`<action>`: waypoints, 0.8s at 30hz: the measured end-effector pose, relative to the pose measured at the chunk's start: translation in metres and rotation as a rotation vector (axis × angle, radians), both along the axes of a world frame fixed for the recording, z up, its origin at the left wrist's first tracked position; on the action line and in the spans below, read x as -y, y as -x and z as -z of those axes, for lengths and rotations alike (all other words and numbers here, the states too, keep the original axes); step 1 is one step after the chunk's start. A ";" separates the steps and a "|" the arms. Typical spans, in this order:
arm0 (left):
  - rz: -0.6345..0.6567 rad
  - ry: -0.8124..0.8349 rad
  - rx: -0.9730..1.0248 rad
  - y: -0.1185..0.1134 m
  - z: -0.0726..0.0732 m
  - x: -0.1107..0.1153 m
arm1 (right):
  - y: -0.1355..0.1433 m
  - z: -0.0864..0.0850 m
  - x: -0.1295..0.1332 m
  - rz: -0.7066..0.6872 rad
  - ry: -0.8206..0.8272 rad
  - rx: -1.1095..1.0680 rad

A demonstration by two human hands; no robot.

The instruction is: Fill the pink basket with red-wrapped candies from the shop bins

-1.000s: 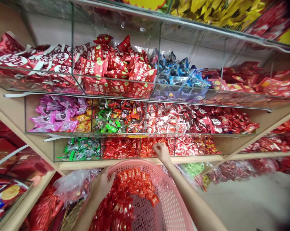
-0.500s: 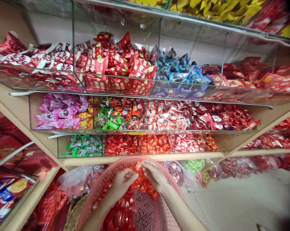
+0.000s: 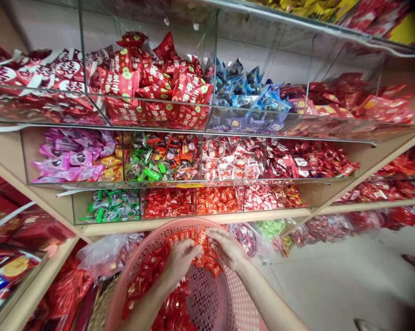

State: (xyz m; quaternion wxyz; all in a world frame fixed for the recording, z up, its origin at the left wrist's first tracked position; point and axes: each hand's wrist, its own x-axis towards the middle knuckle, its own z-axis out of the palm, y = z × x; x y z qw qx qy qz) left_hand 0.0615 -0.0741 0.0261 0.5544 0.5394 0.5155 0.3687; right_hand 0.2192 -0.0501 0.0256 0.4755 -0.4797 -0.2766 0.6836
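Note:
In the head view, a run of small red candy packets (image 3: pixel 180 236), seemingly joined together, hangs over a pink perforated plastic basket (image 3: pixel 240 294). My left hand (image 3: pixel 184 258) is closed, its thumb and index finger pinching the packets. Just to its right, my right hand (image 3: pixel 228 249) also has its fingertips closed on a packet. Part of the run droops below the right hand inside the basket. More red wrapped candies (image 3: pixel 171 301) lie at the basket's left side, partly covered by my left forearm. How the packets are joined is too small to tell.
Glass-fronted shelves of candy rise behind the basket, with a wooden ledge (image 3: pixel 262 215) just beyond its rim. A clear plastic bag (image 3: pixel 104 253) sits to the left. Bagged candies (image 3: pixel 241 236) stand under the shelf, and pale floor tiles (image 3: pixel 307 276) show at right.
The view has shifted, so the shelves appear farther left and higher. My left hand has moved slightly up and right, and more of the red packets shows behind it.

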 end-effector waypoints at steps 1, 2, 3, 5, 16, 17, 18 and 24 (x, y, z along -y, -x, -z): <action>-0.008 0.055 0.017 -0.004 0.005 0.003 | -0.006 0.002 0.001 -0.027 -0.004 0.053; -0.011 0.117 0.033 -0.008 0.011 0.007 | -0.012 0.004 0.003 -0.047 -0.014 0.124; 0.005 0.185 0.056 -0.012 0.018 0.011 | -0.019 0.006 0.004 -0.055 -0.034 0.206; 0.015 0.341 0.104 -0.022 0.034 0.021 | -0.032 0.011 0.009 -0.040 -0.105 0.355; 0.036 0.579 0.060 -0.063 0.087 0.032 | -0.065 0.014 0.053 0.006 -0.261 0.506; 0.035 0.584 0.050 -0.064 0.090 0.030 | -0.065 0.013 0.056 0.005 -0.259 0.498; 0.034 0.583 0.043 -0.064 0.092 0.029 | -0.065 0.013 0.059 0.009 -0.257 0.493; 0.023 0.588 0.013 -0.065 0.103 0.023 | -0.065 0.015 0.066 0.088 -0.249 0.474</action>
